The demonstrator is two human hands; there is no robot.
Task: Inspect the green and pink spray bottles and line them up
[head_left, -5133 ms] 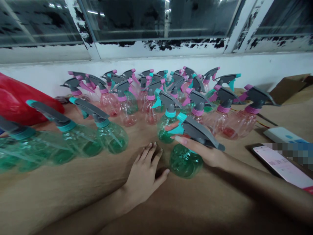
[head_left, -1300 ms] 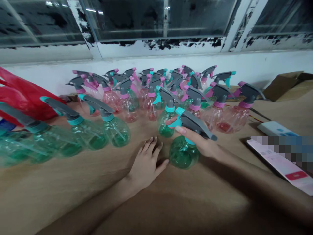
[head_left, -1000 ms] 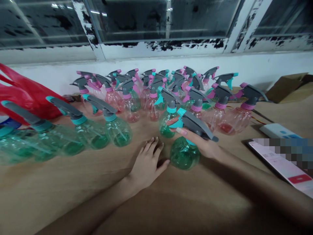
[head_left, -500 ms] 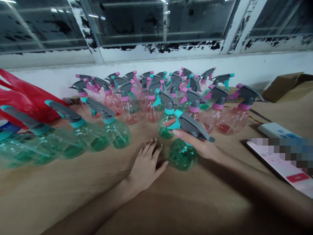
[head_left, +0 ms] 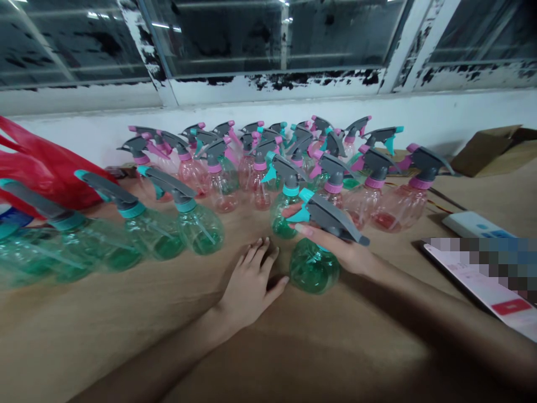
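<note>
My right hand (head_left: 335, 243) is closed around the neck of a green spray bottle (head_left: 314, 267) with a grey and teal trigger head. The bottle stands upright on the tabletop. My left hand (head_left: 249, 285) lies flat on the wood just left of that bottle, fingers apart and holding nothing. Close behind the held bottle is another green spray bottle (head_left: 285, 215) with a teal collar. A row of green spray bottles, among them one (head_left: 202, 230) nearest my left hand, stretches off to the left.
Several pink spray bottles (head_left: 394, 210) crowd the back of the table (head_left: 176, 324) along the wall. A red plastic bag (head_left: 54, 168) lies at the left. On the right are a phone (head_left: 474, 280), a white box-shaped item (head_left: 472, 222) and an open cardboard box (head_left: 490, 151).
</note>
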